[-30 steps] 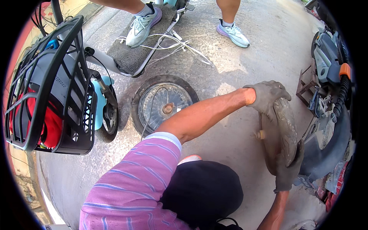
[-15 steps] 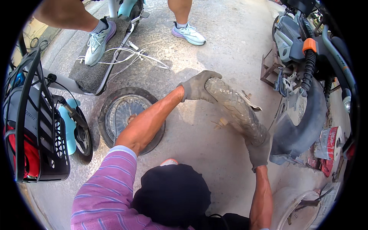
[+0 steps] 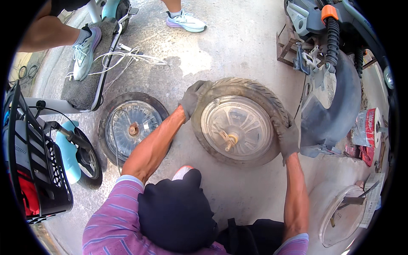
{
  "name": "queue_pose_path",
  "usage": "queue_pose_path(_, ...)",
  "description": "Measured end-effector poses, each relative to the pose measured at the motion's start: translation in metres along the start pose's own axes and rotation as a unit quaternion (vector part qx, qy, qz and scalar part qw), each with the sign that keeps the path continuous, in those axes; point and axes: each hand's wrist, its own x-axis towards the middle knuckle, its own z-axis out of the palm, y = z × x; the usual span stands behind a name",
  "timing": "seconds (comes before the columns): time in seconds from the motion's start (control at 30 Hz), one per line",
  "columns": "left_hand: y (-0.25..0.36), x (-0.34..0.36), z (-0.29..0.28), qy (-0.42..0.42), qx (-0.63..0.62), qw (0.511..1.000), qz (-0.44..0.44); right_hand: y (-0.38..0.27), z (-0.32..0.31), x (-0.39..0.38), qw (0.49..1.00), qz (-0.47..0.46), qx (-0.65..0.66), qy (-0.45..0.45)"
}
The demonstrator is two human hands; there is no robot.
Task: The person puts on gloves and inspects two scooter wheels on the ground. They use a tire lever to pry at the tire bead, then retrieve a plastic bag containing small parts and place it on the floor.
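Observation:
A scooter wheel with a worn black tyre and a silver hub lies tilted on the concrete in front of me, its axle stub pointing up. My left hand, in a dirty grey glove, grips the tyre's upper left edge. My right hand, also gloved, grips the tyre's right edge. A second wheel of the same kind lies flat on the ground just left of my left forearm.
Another person's sneakers stand at the top by a scooter deck and loose white cables. A black basket is at left. A scooter's black fender and a clear lid are at right.
The wheel, held edge-on a second ago, has turned so its hub faces up and has come down toward the ground. Both hands keep their grip on the tyre.

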Motion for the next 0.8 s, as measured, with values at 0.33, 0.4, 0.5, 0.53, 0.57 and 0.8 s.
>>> queue_pose_path(0.33,-0.03,0.021,0.01,-0.013,0.048,0.997,0.055,0.05,-0.014,0.025,0.997,-0.079,-0.005,-0.02)
queue_pose_path(0.4,-0.06,0.028,-0.01,0.0,0.351,0.899,0.261,0.058,-0.009,0.035,0.995,-0.097,0.002,-0.028)
queue_pose_path(0.5,-0.067,0.028,-0.008,-0.026,0.283,0.936,0.208,0.054,-0.008,0.032,0.996,-0.079,0.026,-0.022)
queue_pose_path(0.53,-0.068,0.027,-0.007,-0.032,0.271,0.942,0.195,0.051,-0.008,0.029,0.997,-0.069,0.037,-0.017)
queue_pose_path(0.57,-0.066,0.027,-0.006,-0.035,0.275,0.942,0.192,0.048,-0.008,0.027,0.997,-0.06,0.048,-0.013)
queue_pose_path(0.8,-0.077,0.03,-0.01,-0.052,0.16,0.976,0.137,0.056,-0.011,0.037,0.996,-0.058,0.049,-0.052)
